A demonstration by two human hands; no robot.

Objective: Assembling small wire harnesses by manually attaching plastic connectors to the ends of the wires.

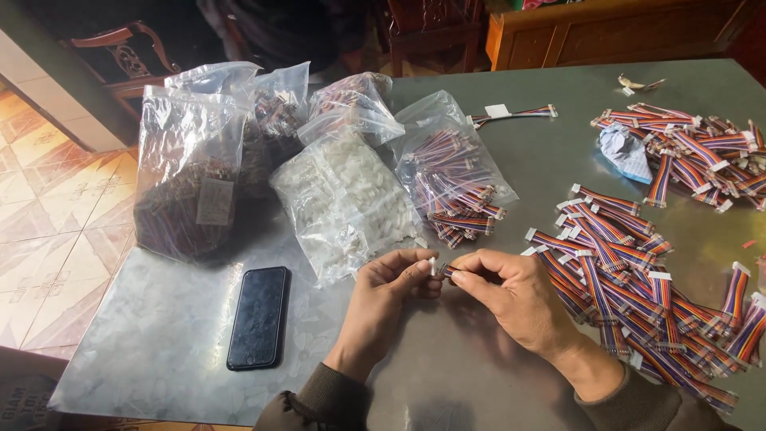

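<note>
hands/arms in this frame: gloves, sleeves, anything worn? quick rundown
Both hands bare: no gloves, and no rings or watch that I can see. Left hand comes out of a dark olive-brown knit sleeve with a ribbed cuff. Right hand has a similar dark sleeve, only its edge in view at the wrist. No markings visible.

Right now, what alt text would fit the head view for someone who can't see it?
Left hand pinches a small white connector against a cable end held by the right hand, over a grey table. Striped cables, plastic bags and a black phone lie around.
</note>
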